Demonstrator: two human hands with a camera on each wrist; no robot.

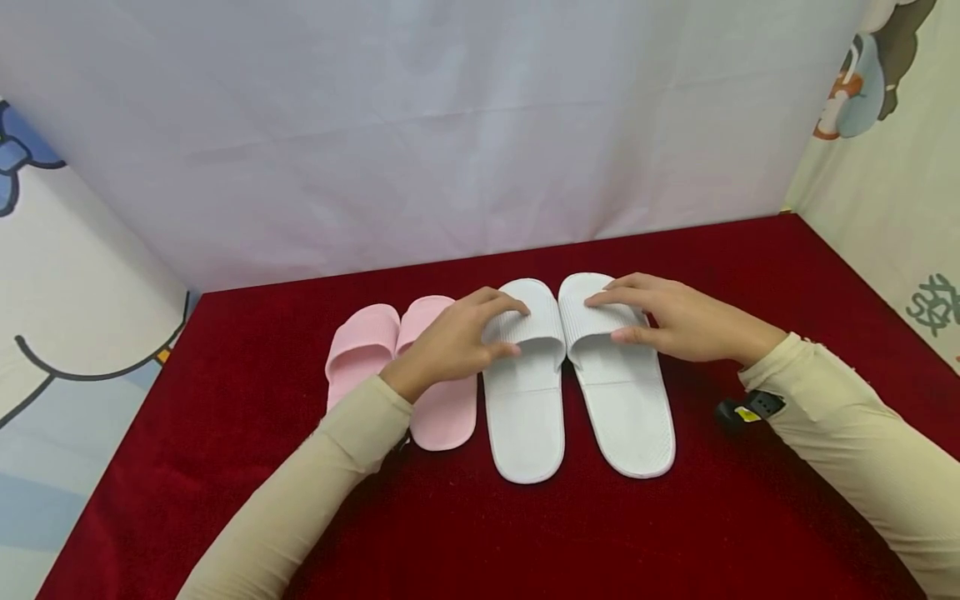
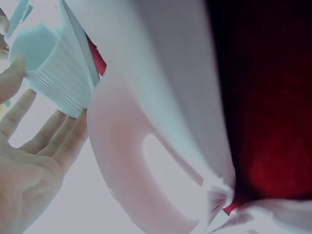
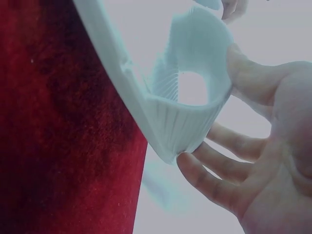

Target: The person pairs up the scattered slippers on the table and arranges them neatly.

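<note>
Two white slide slippers with ribbed straps lie side by side, toes away from me: the left white slipper (image 1: 527, 433) and the right white slipper (image 1: 633, 429). Over the left one's strap is my left hand (image 1: 459, 335), fingers spread and loosely bent; in the left wrist view the thumb and fingertips are at the ribbed strap (image 2: 61, 85). My right hand (image 1: 686, 323) rests at the right slipper's strap (image 3: 183, 119), thumb by its opening edge and fingers along its outer side. Neither hand plainly grips a slipper.
A pink slipper (image 1: 362, 335) and a second pink slipper (image 1: 444, 417) lie left of the white pair, partly behind my left hand and sleeve. Everything sits on a dark red cloth-covered table (image 1: 480, 533). A pale curtain (image 1: 450, 150) hangs behind it, with printed cloths at both sides.
</note>
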